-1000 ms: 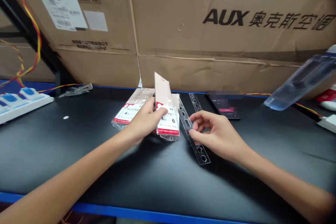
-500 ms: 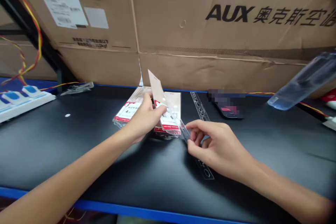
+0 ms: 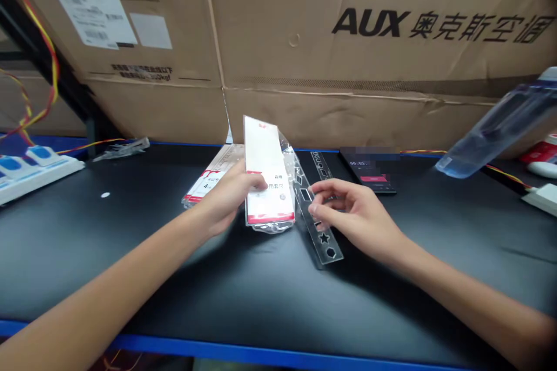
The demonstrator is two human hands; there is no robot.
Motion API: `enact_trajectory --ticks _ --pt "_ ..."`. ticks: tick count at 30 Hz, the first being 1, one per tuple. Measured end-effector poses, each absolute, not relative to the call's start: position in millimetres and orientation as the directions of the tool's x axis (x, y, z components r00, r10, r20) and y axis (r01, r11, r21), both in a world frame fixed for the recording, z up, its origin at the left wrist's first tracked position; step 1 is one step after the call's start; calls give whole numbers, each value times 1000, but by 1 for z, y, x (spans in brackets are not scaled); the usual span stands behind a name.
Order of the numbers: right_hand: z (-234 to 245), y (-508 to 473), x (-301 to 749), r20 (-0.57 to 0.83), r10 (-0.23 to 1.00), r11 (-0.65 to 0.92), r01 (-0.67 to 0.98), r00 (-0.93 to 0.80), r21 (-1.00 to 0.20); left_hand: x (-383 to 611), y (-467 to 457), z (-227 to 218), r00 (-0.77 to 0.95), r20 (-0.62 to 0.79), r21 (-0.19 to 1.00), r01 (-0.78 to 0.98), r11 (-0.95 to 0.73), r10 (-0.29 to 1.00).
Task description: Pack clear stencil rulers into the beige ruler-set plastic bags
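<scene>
My left hand is closed on a clear packet with a white and red card, tilted up off the black table. My right hand pinches a clear plastic stencil ruler with cut-out shapes, its far end beside the packet's open mouth. A stack of similar red and white packets lies flat behind my left hand. A second clear ruler lies flat further back.
Big cardboard boxes wall off the back of the table. A phone lies at back right, a clear plastic bottle juts in from the right, a white power strip sits far left with red and yellow wires.
My left hand has turned the packet so its white card faces me. My right hand has lifted the stencil ruler and swung it closer to the packet.
</scene>
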State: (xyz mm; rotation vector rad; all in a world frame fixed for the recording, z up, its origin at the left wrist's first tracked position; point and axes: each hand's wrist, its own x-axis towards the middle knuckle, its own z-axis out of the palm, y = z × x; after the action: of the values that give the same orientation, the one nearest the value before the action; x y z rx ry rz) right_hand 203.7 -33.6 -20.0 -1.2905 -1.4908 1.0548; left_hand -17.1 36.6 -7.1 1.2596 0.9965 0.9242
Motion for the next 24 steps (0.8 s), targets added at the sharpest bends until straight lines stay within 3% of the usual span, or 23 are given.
enact_trajectory --ticks 3,6,16,24 --pt "-20 -28 206 49 998 52 70 -48 -996 -16 36 -2 316 -145 978 -100 185 938" --pt "-22 -26 208 34 999 34 -9 -37 -999 -15 35 2 326 -196 944 -194 268 925" --pt "-29 -25 210 16 999 14 -61 -31 -998 -15 33 7 374 -280 869 -292 399 884" --pt "-28 -26 208 16 999 12 -95 -41 -995 -14 33 4 371 -317 861 -273 429 873"
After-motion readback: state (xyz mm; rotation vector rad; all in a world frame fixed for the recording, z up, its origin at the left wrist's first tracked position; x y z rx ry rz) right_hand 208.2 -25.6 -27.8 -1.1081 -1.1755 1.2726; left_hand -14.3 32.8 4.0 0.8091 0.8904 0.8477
